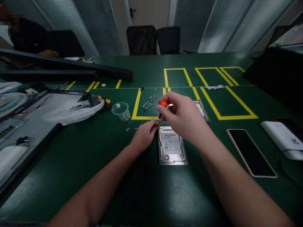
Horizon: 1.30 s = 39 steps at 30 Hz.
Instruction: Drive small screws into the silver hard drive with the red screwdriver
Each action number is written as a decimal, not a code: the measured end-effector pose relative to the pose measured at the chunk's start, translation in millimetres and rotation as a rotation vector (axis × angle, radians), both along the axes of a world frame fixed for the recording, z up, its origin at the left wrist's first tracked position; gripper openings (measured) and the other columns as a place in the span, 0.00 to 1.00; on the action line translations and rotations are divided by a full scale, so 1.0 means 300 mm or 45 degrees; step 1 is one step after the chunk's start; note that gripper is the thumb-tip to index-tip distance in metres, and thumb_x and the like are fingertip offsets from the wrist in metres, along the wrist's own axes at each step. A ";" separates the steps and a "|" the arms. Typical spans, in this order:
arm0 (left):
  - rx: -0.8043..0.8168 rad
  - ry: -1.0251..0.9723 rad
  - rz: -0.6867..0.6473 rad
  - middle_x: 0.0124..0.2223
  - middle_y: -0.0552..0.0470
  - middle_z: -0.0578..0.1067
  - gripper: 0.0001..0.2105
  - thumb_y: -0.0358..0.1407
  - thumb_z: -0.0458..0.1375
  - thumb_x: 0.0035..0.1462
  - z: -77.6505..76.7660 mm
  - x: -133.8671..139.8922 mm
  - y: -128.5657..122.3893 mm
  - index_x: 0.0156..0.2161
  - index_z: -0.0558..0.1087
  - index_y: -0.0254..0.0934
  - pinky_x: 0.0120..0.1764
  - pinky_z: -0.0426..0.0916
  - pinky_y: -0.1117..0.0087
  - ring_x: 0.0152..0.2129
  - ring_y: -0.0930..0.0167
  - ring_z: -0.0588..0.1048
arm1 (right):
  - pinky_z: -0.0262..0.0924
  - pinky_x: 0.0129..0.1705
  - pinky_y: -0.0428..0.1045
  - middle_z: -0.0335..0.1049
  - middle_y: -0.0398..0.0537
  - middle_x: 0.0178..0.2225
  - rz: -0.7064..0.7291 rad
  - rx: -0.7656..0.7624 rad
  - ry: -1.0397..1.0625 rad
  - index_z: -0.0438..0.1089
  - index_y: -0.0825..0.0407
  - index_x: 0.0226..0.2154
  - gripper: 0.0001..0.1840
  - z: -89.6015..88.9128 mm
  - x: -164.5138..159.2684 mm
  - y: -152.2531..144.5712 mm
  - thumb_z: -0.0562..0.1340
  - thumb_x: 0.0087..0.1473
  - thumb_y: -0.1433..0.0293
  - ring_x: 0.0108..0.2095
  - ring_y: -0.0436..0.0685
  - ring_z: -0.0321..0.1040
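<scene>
Closed thumb and fingers of the right hand [183, 110] hold an orange-capped screwdriver [163, 103], shaft pointing down; the left hand [143, 135] bunches its fingertips at the shaft's lower end, though whether they pinch anything I cannot tell. Flat beneath lies the hard drive [172, 145], its far left corner under the tool. If the shaft tilts, its tip could slip, scratching the casing or jabbing those fingertips; a brush of the left hand might scatter the small loose pieces [127, 129] nearby. Shiny, contoured metal frames the drive's pale printed label. Beyond stands a thin, clear, tapering plastic cup [121, 110].
</scene>
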State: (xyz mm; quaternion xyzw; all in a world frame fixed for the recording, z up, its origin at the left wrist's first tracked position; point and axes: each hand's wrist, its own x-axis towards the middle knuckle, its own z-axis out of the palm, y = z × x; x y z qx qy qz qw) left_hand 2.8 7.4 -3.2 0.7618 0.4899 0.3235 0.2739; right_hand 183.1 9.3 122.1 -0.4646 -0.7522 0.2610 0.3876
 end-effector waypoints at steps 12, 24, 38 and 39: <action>-0.109 -0.022 -0.020 0.45 0.47 0.82 0.16 0.36 0.65 0.61 0.023 -0.022 -0.020 0.53 0.74 0.36 0.37 0.71 0.66 0.33 0.69 0.77 | 0.52 0.31 0.52 0.68 0.43 0.27 -0.208 0.129 -0.162 0.60 0.46 0.29 0.19 0.002 -0.005 -0.001 0.70 0.63 0.62 0.28 0.56 0.65; -0.097 -0.007 -0.010 0.40 0.50 0.80 0.11 0.38 0.65 0.62 0.021 -0.025 -0.017 0.46 0.73 0.37 0.36 0.70 0.67 0.32 0.69 0.75 | 0.57 0.35 0.52 0.74 0.45 0.34 0.064 0.027 -0.099 0.75 0.50 0.41 0.04 0.017 -0.008 -0.009 0.66 0.66 0.67 0.33 0.57 0.68; -0.129 -0.016 -0.017 0.42 0.48 0.80 0.16 0.38 0.66 0.61 0.025 -0.029 -0.019 0.53 0.75 0.35 0.37 0.70 0.66 0.32 0.69 0.75 | 0.54 0.32 0.53 0.72 0.44 0.31 -0.077 0.091 -0.040 0.66 0.48 0.33 0.13 -0.018 -0.004 0.012 0.70 0.63 0.65 0.30 0.56 0.66; -0.130 -0.018 -0.015 0.43 0.48 0.81 0.17 0.38 0.66 0.61 0.024 -0.028 -0.019 0.53 0.75 0.35 0.37 0.70 0.66 0.32 0.69 0.76 | 0.55 0.33 0.53 0.73 0.45 0.32 -0.061 0.098 -0.024 0.67 0.48 0.35 0.10 -0.018 -0.003 0.013 0.69 0.64 0.66 0.31 0.57 0.67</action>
